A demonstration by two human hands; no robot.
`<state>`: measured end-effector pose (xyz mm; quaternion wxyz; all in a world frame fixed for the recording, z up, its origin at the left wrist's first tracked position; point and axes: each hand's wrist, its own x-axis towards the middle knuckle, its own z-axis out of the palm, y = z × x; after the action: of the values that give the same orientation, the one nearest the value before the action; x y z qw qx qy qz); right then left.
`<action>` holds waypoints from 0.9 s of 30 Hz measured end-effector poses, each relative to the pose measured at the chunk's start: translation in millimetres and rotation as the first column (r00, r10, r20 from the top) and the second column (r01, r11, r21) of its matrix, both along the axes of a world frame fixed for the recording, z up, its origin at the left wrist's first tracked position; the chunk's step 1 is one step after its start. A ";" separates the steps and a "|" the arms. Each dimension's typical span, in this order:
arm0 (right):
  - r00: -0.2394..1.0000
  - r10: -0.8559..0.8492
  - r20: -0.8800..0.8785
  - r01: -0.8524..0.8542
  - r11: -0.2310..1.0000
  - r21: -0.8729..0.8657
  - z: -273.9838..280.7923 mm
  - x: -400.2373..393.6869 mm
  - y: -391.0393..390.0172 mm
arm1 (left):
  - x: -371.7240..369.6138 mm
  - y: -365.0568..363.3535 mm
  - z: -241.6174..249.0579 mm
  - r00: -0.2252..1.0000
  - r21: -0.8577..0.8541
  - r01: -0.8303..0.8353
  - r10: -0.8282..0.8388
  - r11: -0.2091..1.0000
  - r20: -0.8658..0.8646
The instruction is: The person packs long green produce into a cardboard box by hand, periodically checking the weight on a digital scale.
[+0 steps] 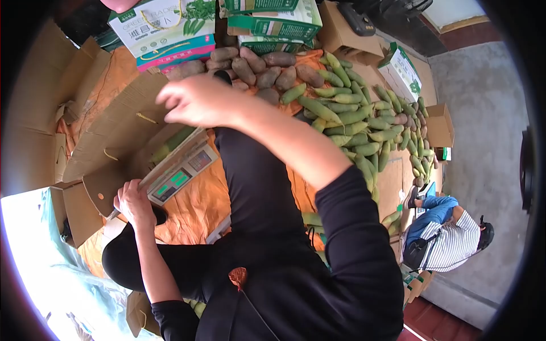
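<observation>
An open cardboard box stands at the left on a digital scale with lit green displays. Inside the box, green radishes show partly behind its near wall. My left hand grips the box's near edge, fingers over the rim. Above the box's far right corner is my right hand, slightly blurred, with its fingers apart and nothing visible in them.
Long green radishes lie heaped at centre right, beside reddish-brown roots. Printed cartons and a brown box stand behind. An orange sheet covers the floor. Another person sits at the right.
</observation>
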<state>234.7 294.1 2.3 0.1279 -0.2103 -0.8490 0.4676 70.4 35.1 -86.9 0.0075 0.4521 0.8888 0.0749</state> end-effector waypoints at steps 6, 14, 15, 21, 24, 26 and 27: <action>0.819 -0.511 0.262 0.482 0.859 0.170 -86.2 189.7 41.0 | -7.1 -1.3 -11.5 0.999 0.016 0.006 -0.005 1.000 -0.049; 0.250 -0.633 0.732 0.650 0.670 0.357 -253.8 420.6 -44.0 | -17.4 -6.1 -23.7 0.997 0.009 0.029 -0.028 1.000 -0.073; 0.156 -0.644 0.748 0.714 0.597 0.365 -263.2 437.3 -58.9 | -18.0 -6.5 -24.7 0.997 0.006 0.035 -0.035 0.999 -0.072; -0.327 -0.493 0.806 0.623 0.530 0.576 -233.6 472.5 -96.2 | -22.7 -8.6 -27.8 0.996 0.003 0.035 -0.034 0.999 -0.087; -0.306 -0.533 0.789 0.588 0.546 0.597 -230.3 491.1 -105.0 | -24.3 -8.2 -25.3 0.996 -0.034 0.048 -0.050 0.998 -0.079; -0.293 -0.529 0.796 0.605 0.543 0.583 -234.4 498.4 -110.9 | -21.7 -6.0 -23.3 0.994 -0.032 0.040 -0.042 0.999 -0.096; -0.290 -0.522 0.802 0.622 0.534 0.573 -237.5 501.5 -113.3 | -19.6 -5.5 -21.2 0.993 -0.031 0.041 -0.044 0.999 -0.107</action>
<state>736.2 180.7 -235.3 -0.2533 -0.8391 -0.4678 0.1141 50.8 29.7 -108.2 -0.0323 0.4742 0.8790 0.0377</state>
